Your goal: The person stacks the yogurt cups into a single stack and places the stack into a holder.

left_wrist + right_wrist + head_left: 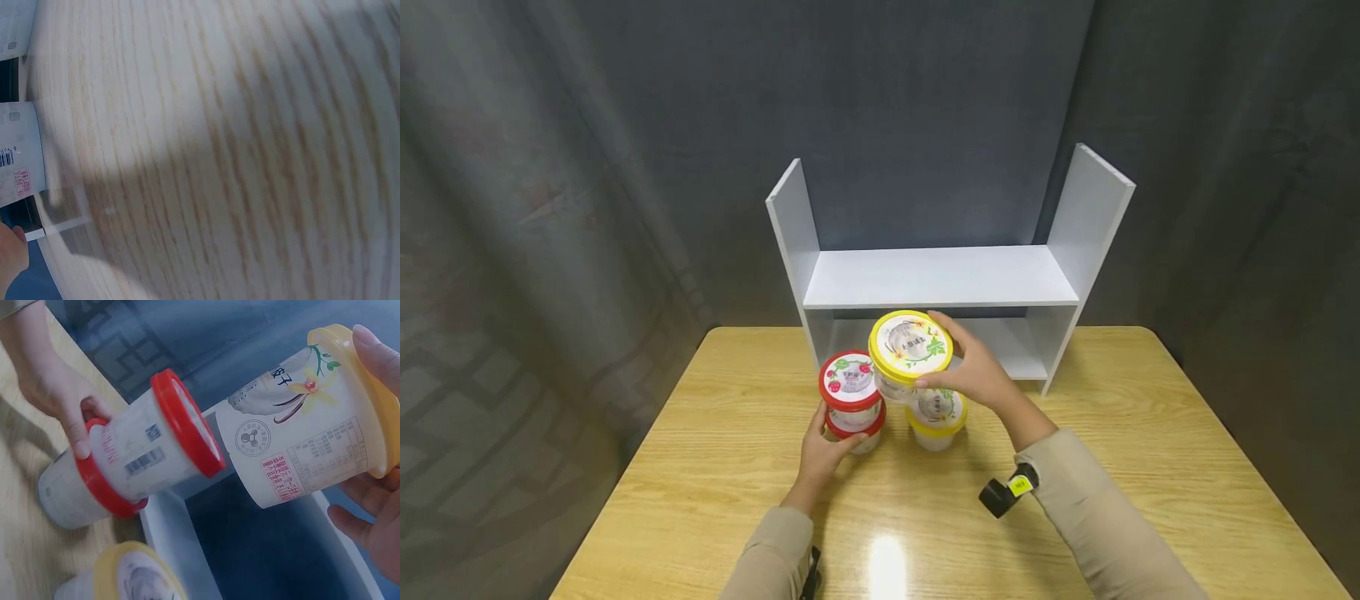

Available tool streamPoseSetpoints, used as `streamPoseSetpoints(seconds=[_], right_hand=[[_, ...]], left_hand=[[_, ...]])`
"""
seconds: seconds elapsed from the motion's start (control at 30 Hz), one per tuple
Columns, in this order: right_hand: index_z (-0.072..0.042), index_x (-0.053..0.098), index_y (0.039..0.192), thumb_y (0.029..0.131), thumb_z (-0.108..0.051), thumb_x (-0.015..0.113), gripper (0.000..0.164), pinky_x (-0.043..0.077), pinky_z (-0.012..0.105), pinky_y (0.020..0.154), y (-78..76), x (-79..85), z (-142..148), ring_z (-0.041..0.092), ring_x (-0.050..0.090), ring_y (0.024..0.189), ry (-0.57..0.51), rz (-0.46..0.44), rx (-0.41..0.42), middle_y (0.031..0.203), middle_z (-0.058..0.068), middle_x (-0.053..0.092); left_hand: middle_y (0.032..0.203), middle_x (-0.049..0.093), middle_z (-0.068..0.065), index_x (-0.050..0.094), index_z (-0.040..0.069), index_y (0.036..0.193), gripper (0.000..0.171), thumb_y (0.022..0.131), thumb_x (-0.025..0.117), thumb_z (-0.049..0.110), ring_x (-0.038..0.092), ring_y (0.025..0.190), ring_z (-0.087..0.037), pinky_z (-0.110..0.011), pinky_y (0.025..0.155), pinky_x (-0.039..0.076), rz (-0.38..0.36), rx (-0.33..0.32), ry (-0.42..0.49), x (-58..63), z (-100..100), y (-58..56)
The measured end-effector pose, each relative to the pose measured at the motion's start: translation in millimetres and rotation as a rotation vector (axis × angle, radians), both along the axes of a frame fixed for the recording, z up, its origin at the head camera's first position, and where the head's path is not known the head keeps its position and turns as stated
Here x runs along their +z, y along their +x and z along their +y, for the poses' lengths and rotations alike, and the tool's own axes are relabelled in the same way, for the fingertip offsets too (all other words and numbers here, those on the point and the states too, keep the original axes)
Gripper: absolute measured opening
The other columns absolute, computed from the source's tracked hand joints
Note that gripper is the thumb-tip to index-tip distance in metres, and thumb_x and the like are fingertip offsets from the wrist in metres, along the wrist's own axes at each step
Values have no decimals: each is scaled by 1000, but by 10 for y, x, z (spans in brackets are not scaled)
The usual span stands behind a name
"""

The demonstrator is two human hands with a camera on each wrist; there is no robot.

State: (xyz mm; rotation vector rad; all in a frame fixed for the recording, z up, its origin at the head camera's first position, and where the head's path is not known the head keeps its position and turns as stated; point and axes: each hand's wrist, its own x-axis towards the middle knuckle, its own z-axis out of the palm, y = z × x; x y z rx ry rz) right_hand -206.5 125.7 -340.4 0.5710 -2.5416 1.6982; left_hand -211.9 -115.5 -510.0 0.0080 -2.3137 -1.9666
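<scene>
My right hand point(976, 367) grips a yellow-lidded ice cream tub point(910, 344) by its lid rim. That tub is held in the air, tilted, above a second yellow-lidded tub point(936, 421) standing on the table. To the left, one red-lidded tub point(852, 380) is stacked on another red-lidded tub point(870, 443). My left hand point(820, 454) holds the lower red-lidded tub near its lid, as the right wrist view shows, with the thumb on the near side. Only the tip of a hand point(11, 253) and parts of tubs appear in the left wrist view.
A white two-level shelf point(940, 279) with upright side panels stands at the back of the wooden table point(700, 500), just behind the tubs. Dark grey curtains point(925, 108) hang behind and on both sides.
</scene>
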Motion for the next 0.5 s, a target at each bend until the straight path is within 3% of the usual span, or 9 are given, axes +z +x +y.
streamPoseSetpoints(seconds=[0.13,0.33,0.43,0.5], right_hand=[[-15,25,136,59,-28,79,95,25,52,94,-86,48,-89,25,33,118,-14,5,17,132,4,35],[-15,25,136,59,-27,79,94,25,50,95,-155,56,-218,22,35,116,-21,-18,35,132,4,35],[-13,24,136,62,-22,77,92,25,46,97,-125,126,-301,23,35,117,-21,-40,57,133,7,34],[-11,24,136,63,-20,77,91,25,46,97,-125,158,-356,24,34,117,-26,-49,72,132,9,34]], left_hand=[[132,33,-18,31,6,133,87,60,78,10,25,121,-35,-51,97,21,4,-4,17,6,-15,-13],[131,36,-14,31,11,134,89,60,79,19,29,120,-31,-49,97,22,28,-4,-27,6,-7,12],[131,35,-17,31,8,134,86,61,78,15,27,120,-33,-51,98,19,30,-7,-20,116,17,79],[131,35,-17,31,8,134,87,61,78,15,27,121,-33,-50,98,19,36,-5,-23,113,16,80]])
